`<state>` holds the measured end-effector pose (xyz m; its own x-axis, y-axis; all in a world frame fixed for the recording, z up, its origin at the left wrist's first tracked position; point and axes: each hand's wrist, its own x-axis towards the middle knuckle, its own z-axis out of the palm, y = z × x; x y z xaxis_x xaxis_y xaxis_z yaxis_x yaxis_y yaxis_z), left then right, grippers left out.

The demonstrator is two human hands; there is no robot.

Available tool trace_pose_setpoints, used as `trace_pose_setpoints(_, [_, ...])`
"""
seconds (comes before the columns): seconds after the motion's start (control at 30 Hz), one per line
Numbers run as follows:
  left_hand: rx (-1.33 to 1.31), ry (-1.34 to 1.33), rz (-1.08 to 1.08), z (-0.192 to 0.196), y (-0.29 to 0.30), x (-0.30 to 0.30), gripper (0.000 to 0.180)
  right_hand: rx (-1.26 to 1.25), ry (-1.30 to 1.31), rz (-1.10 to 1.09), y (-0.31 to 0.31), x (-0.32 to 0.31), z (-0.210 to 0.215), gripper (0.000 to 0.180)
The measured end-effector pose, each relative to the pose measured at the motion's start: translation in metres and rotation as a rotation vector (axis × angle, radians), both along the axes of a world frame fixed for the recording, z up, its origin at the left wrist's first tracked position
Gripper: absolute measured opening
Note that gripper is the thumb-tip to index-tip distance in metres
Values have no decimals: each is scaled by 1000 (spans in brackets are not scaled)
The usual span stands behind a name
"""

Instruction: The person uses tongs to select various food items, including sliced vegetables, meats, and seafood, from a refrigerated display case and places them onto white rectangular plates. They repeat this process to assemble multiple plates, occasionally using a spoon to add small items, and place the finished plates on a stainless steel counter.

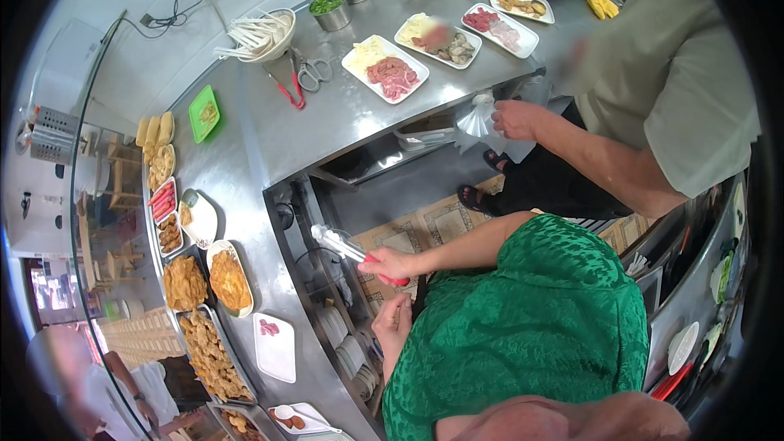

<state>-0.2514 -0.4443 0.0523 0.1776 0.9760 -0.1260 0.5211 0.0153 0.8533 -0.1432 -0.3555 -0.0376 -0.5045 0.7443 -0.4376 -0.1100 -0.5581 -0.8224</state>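
Note:
My right hand [387, 265] is wrapped round the red handle of a pair of tongs [341, 245]. Their metal arms and pale tips point toward the counter's inner edge, over the gap beside it. Close below it, my left hand [394, 320] is held near my body with its fingers curled; anything inside them is hidden. Across the corner, a co-worker's hand [516, 119] grips a clear plastic bag [478, 121]. Nearest the tongs on the counter lies a white plate [275, 348] with a few slices of pink meat.
The steel counter [245, 220] bends round me. Along it stand fried food in trays [214, 355], a green tray [204, 113], scissors [314, 75], red-handled tongs [286, 91], a bowl of white spoons [265, 35] and raw-meat plates [385, 69]. Shelved dishes [351, 351] sit below; a co-worker [653, 73] stands opposite.

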Motion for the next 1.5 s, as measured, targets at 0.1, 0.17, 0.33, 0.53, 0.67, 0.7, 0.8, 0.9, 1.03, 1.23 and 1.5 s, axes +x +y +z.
trace_pose_setpoints(0.1, [10,-14,17,-1,-3,-5,8,-15,-32,50,3,-3,2,34])
trace_pose_setpoints(0.17, [17,-21,51,-1,-9,-4,8,42,-11,92,-8,-11,-2,33])
trace_pose_setpoints(0.33, [-30,-99,262,-8,-47,-4,10,120,15,181,-49,-39,-12,37])
trace_pose_setpoints(0.53, [55,-59,524,-8,-135,-2,13,65,95,502,-94,-64,-2,50])
trace_pose_setpoints(0.67, [165,-13,619,14,-200,-1,19,97,98,624,-136,-74,35,43])
trace_pose_setpoints(0.7, [157,-36,666,13,-225,-2,19,125,71,660,-158,-76,35,39])
trace_pose_setpoints(0.8, [163,-92,774,10,-286,1,21,173,47,740,-204,-73,29,31])
trace_pose_setpoints(0.9, [230,-52,797,10,-345,5,21,282,54,792,-260,-80,11,27])
trace_pose_setpoints(1.03, [315,61,1051,-10,-473,12,21,271,-19,868,-375,-107,29,24])
trace_pose_setpoints(1.23, [80,-15,1308,-18,-597,14,21,331,124,915,-468,-133,34,22])
trace_pose_setpoints(1.5, [45,-159,1310,-45,-604,-11,20,66,99,38,-285,-187,22,5])
